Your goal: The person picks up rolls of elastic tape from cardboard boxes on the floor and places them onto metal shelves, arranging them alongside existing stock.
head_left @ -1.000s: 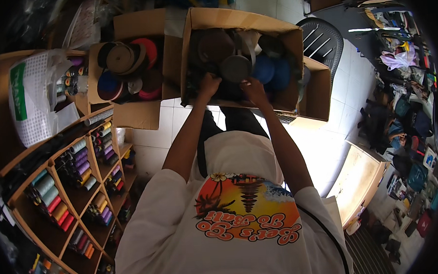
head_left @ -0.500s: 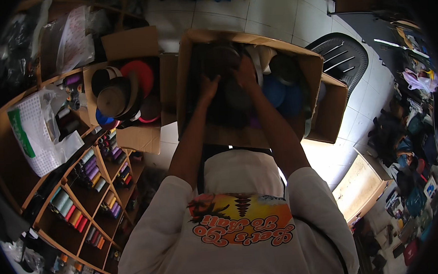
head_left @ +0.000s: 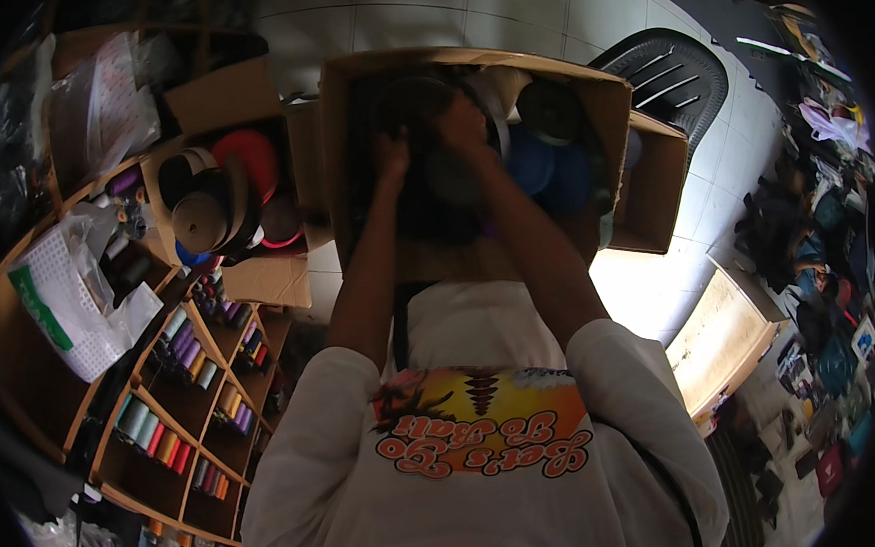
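Note:
Both my hands reach into a large open cardboard box (head_left: 617, 132) in front of me. Between them is a dark round roll (head_left: 415, 102), seemingly of wound strap or ribbon, deep in shadow. My left hand (head_left: 391, 156) grips its near left side, thumb up. On its right side my right hand (head_left: 462, 127) is closed, its fingertips blurred and partly hidden. To the right in the same box lie a blue roll (head_left: 529, 163), a dark green roll (head_left: 550, 111) and a cream roll (head_left: 506, 89). A greyish roll (head_left: 455, 177) lies below the hands.
At left stands a smaller cardboard box (head_left: 293, 279) with a tan roll (head_left: 199, 222) and a red roll (head_left: 247, 160). Wooden shelves (head_left: 192, 439) hold several thread spools. A black plastic chair (head_left: 671, 79) is behind the box at right. Piled goods (head_left: 819, 280) line the right side.
My hands have shifted slightly left with the dark roll, which has turned between them. The whole view has moved a little, so the boxes appear further left.

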Tool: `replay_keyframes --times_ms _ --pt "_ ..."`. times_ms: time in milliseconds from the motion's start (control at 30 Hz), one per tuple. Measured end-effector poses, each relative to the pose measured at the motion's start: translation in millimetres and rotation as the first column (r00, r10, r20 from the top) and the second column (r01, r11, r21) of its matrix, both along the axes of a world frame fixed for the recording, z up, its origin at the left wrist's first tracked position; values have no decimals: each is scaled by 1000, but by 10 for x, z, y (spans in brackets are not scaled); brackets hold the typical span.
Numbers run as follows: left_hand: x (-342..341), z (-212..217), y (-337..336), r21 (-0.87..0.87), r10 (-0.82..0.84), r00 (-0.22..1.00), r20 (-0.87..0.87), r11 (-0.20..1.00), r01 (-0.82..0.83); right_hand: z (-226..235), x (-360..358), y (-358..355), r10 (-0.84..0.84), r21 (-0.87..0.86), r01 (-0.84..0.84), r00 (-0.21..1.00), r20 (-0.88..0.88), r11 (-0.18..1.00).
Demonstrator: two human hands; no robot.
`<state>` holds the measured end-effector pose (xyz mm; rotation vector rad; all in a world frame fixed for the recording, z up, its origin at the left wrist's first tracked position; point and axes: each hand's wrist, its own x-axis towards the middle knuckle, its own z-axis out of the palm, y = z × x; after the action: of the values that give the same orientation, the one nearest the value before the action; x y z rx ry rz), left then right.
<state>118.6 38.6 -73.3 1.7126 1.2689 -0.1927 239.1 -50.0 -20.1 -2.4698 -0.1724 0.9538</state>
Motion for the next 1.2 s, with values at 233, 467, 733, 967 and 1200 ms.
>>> replay_keyframes --times_ms 233,467,733,967,1200 --pt "24 782 152 122 39 938 345 989 -86 700 -92 -151 -162 248 147 986 42 958" --pt "-193 1392 266 -245 232 779 582 964 -104 1141 -378 -395 -214 375 208 976 -26 903" --pt "-443 2196 -135 -524 227 759 610 835 171 1884 -853 -985 -460 614 445 876 -145 652" --pt "-692 2410 -745 -520 7 800 600 763 384 2016 -1424 -1834 -512 787 468 828 -230 403" --pt "-1025 2213 -1909 -538 -188 815 549 666 516 1802 -2316 -2972 -625 677 725 589 -512 128"
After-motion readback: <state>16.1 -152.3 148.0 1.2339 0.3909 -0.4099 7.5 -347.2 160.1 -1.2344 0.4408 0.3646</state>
